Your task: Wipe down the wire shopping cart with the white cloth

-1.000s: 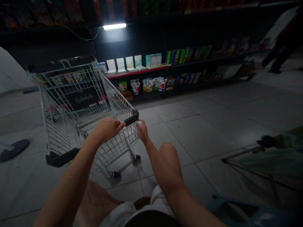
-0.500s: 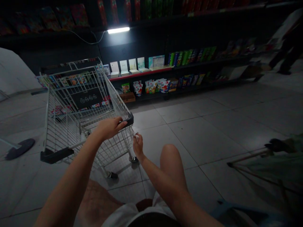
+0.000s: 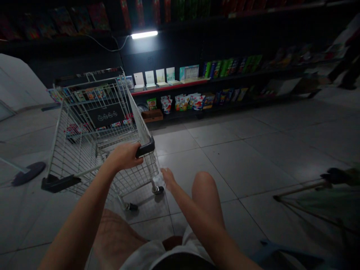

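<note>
In front of me stands a wire shopping cart [image 3: 129, 168] with a dark panel at its far end. My left hand [image 3: 125, 156] is wrapped round its handle bar, against the black corner grip [image 3: 146, 147]. Low beside the cart's right side, my right hand [image 3: 168, 177] holds a crumpled white tissue or cloth [image 3: 159, 180], pressed at or very near the wire frame. Whether it touches the wires I cannot tell. A caster wheel [image 3: 158, 190] sits just below the tissue.
Behind the cart runs a dark shelf unit [image 3: 168, 87] with packets and boxes, lit by a tube lamp [image 3: 144, 35]. A round stand base [image 3: 28, 173] is at left, a folding stool [image 3: 315, 195] at right. A person [image 3: 348, 56] stands far right.
My left hand has slid left off the black grip and closed round the bar. My right hand has dropped slightly, and more of the white tissue shows. The view has shifted a little.
</note>
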